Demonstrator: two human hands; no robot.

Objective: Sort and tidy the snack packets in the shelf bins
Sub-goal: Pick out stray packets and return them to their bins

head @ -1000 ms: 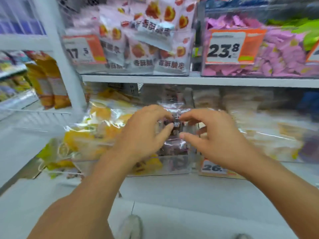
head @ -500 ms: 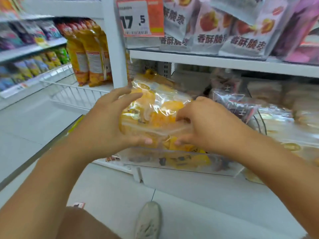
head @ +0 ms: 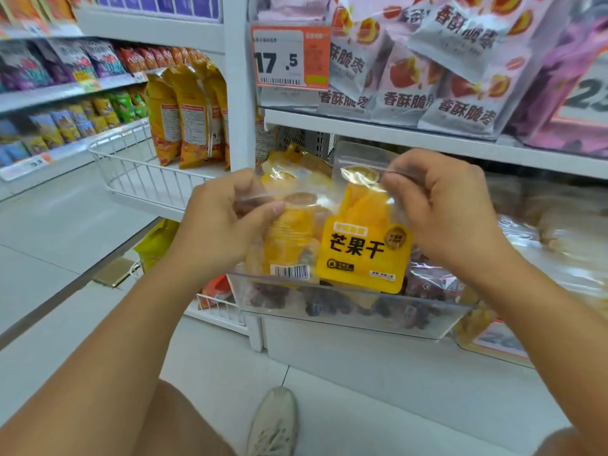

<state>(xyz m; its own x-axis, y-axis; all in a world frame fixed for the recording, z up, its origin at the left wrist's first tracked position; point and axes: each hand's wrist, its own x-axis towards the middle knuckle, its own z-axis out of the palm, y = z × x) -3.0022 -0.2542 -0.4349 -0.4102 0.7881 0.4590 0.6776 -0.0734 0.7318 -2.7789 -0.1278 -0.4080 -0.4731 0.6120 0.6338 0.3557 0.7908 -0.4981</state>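
Holding two dried-mango packets above the clear bin (head: 345, 307), I had the right hand (head: 450, 209) pinching the top seal of the front-facing packet (head: 363, 248) and the left hand (head: 214, 222) pinching the back-facing packet (head: 289, 245). Both hung upright, long axis vertical, seals up, the label towards me on one and the barcode on the other. I judged the slick film could slip from such light pinches and land among the dark packets (head: 329, 301) below, mixing the sorts.

Left hand (head: 217, 225) and right hand (head: 441, 205) each pinch a mango packet (head: 365, 251) above the clear bin (head: 345, 311).
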